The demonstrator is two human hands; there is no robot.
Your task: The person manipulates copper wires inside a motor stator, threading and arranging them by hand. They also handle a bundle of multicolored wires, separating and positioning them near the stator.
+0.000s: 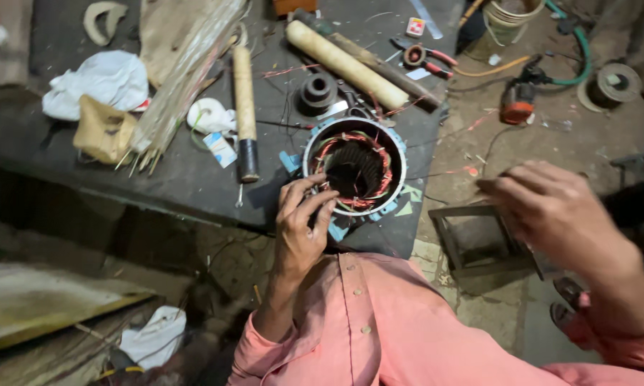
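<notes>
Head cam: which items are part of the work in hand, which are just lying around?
In hand:
- motor stator, copper windings inside
- left hand, fingers at its rim
- right hand, raised apart from the stator; a thin wire seems to run to it, hard to tell

Lying about:
- white cloth
- cream roll
- red-handled pliers
- black pulley
- orange tool on the floor
</notes>
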